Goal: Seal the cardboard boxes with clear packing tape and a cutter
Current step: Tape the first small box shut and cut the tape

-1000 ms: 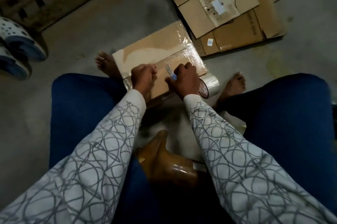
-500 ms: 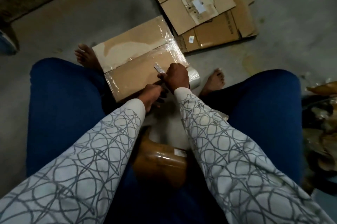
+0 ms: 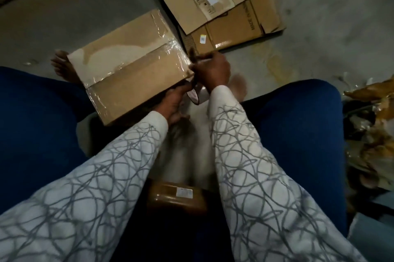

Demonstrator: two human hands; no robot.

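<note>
A closed cardboard box [image 3: 119, 69] lies on the floor between my knees, with clear tape along its middle seam and over its right end. My right hand [image 3: 215, 71] is at the box's right end, closed around the cutter [image 3: 193, 55], whose dark tip sticks up by the taped corner. Below it, my left hand [image 3: 173, 101] reaches under that corner, fingers on the roll of clear tape [image 3: 198, 96], which sits between my two hands. Both hands are blurred.
Flattened cardboard boxes [image 3: 223, 6] lie on the concrete floor behind the box. A small brown taped package [image 3: 177, 197] rests between my thighs. Crumpled brown paper and plastic [image 3: 373, 125] pile up at the right. My bare feet flank the box.
Both hands have moved from the box's near edge to its right end. The right hand with the cutter now sits at the taped corner, and the left hand has dropped to the tape roll.
</note>
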